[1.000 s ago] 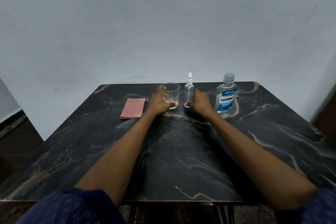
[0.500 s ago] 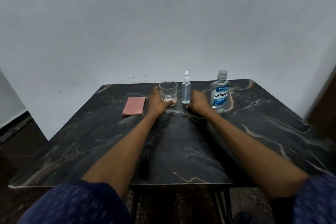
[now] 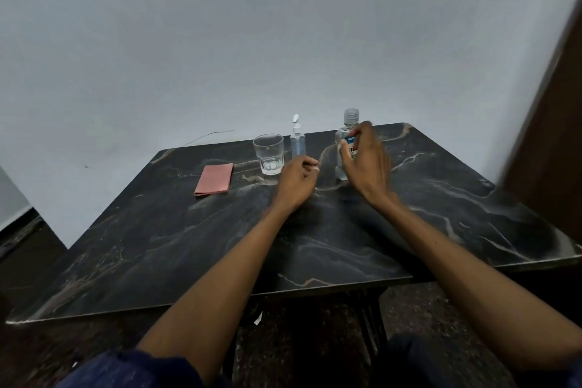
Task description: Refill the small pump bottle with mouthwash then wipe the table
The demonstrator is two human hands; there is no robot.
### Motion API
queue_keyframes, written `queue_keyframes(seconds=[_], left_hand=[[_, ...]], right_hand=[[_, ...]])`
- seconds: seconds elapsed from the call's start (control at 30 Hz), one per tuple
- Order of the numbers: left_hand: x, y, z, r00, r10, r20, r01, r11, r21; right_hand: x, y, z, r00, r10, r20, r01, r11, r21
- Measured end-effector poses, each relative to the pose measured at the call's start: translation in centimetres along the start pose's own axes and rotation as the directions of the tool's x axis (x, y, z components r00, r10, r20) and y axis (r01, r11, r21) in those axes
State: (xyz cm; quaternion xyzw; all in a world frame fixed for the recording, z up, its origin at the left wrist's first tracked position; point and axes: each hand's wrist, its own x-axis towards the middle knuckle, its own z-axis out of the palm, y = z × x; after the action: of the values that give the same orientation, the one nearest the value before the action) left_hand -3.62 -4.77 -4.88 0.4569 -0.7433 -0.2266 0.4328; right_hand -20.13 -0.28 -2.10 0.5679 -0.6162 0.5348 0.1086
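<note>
head view: right hand fronts mouthwash bottle; glass left.

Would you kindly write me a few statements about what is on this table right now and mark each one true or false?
1. The pink cloth lies folded on the table, to the left of the glass. True.
2. The mouthwash bottle has its cap off. False: the grey cap is still on it.
3. The right hand is at the mouthwash bottle, in front of its label. True.
4. The left hand holds the glass. False: it is apart from the glass, just in front of the small pump bottle.
5. The small pump bottle lies on its side. False: it stands upright between the glass and the mouthwash bottle.
</note>
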Motion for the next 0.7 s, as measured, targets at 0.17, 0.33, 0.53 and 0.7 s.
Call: queue_keyframes(seconds=[0.17, 0.33, 0.53, 0.7], left_hand=[[0.3, 2.9, 3.5, 0.998, 0.002, 0.062, 0.000, 1.000, -0.031], [0.5, 4.4, 4.9, 0.999, -0.043, 0.009, 0.044, 0.993, -0.108], [1.1, 4.0, 4.7, 0.998, -0.056, 0.030, 0.059, 0.992, -0.111], [2.0, 3.0, 4.2, 0.980, -0.094, 0.173, 0.121, 0.981, -0.153]], right_hand=[[1.3, 4.2, -0.5, 0.941, 0.301, 0.158, -0.302, 0.953, -0.017], [1.9, 5.5, 0.2, 0.821, 0.287, 0.494, -0.358, 0.932, 0.054], [2.5, 5.3, 1.7, 0.869, 0.250, 0.428, -0.269, 0.963, -0.017], [3.3, 5.1, 3.6, 0.877, 0.262, 0.403, -0.253, 0.964, -0.078]])
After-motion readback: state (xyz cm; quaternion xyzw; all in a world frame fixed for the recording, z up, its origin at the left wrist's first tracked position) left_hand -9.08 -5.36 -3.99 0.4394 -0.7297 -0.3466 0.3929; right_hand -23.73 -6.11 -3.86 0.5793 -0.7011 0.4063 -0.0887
